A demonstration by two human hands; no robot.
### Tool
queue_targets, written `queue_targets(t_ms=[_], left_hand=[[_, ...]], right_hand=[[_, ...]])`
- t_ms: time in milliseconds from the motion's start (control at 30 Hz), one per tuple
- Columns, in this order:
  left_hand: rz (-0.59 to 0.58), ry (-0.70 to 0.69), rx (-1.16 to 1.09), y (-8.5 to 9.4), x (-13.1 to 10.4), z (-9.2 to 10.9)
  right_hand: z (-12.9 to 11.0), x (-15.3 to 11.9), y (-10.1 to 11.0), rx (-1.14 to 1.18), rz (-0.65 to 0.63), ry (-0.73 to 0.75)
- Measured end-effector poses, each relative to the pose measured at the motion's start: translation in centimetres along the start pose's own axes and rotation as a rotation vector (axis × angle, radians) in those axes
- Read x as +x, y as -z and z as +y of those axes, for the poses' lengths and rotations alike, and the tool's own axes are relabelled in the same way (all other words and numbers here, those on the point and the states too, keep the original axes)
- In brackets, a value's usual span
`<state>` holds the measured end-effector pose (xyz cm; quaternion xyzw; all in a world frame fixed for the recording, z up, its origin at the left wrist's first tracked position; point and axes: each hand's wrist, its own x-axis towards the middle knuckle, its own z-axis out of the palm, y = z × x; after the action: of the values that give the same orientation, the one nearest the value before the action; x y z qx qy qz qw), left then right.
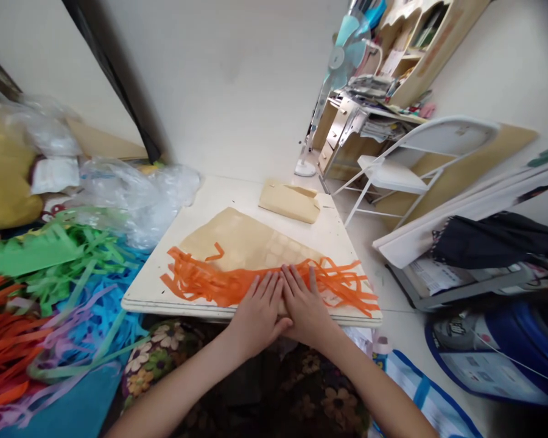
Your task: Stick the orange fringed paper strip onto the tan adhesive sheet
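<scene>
Left hand (258, 310) and right hand (305, 304) side by side, fingers flat, gripping nothing, on orange paper strips (219, 283).

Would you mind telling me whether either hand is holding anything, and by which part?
Nothing is gripped: the left hand and right hand lie flat, side by side, pressing on the middle of the orange paper strips at the board's near edge.

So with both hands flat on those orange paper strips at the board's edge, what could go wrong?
Loose ends of the orange strips spread past both the left hand and the right hand, so pressing or sliding might tear or crumple them. They lie near the front edge of the white board, so some could slip off. Stray strips may also drift into the green strips nearby.
</scene>
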<state>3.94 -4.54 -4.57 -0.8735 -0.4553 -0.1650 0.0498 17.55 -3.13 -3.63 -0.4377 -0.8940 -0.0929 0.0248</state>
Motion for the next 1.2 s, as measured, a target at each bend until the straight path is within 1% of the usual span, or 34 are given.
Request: queue_targets(t_ms=[100, 167, 267, 333, 400, 467, 600, 667, 733, 900, 967, 1100, 1200], left_hand=[[-0.018, 0.040, 0.020, -0.1, -1.0, -1.0], [-0.007, 0.025, 0.026, 0.5, -1.8, -1.4], [0.016, -0.022, 0.020, 1.7, -2.3, -1.7], [0.028, 0.000, 0.029, 2.5, -2.0, -2.1], [0.021, 0.046, 0.045, 3.0, -1.4, -2.6], [-0.011, 0.061, 0.049, 3.4, -0.7, -3.2], [-0.108, 0.034, 0.005, 3.8, 0.1, -4.2], [-0.138, 0.042, -0.058, 4.0, 0.3, -4.6], [-0.161, 0.082, -0.163, 4.3, 0.6, -5.1], [-0.242, 0.234, -0.594, 5.1, 1.9, -6.4], [-0.268, 0.271, -0.702, 5.5, 2.2, -6.7], [-0.256, 0.305, -0.743, 5.9, 2.5, -6.7], [-0.229, 0.336, -0.741, 6.2, 2.4, -6.6]], right_hand=[[0.4, -0.4, 1.0, 0.103, -0.002, 0.021], [0.7, -0.6, 1.9, 0.166, -0.001, 0.028], [1.4, -0.4, 3.0, 0.229, -0.018, -0.038], [1.7, 0.0, 3.5, 0.230, -0.061, -0.090], [2.0, 0.5, 3.7, 0.213, -0.122, -0.106], [2.1, 1.0, 3.8, 0.213, -0.169, -0.115], [2.3, 1.7, 3.8, 0.289, -0.180, -0.125], [2.5, 1.8, 3.9, 0.348, -0.173, -0.121], [2.8, 1.9, 4.1, 0.409, -0.155, -0.125], [3.9, 1.9, 5.4, 0.493, -0.132, -0.119], [4.3, 2.0, 6.1, 0.523, -0.120, -0.086], [4.8, 2.5, 7.1, 0.651, -0.149, -0.008], [4.8, 3.1, 7.2, 0.685, -0.181, -0.006]])
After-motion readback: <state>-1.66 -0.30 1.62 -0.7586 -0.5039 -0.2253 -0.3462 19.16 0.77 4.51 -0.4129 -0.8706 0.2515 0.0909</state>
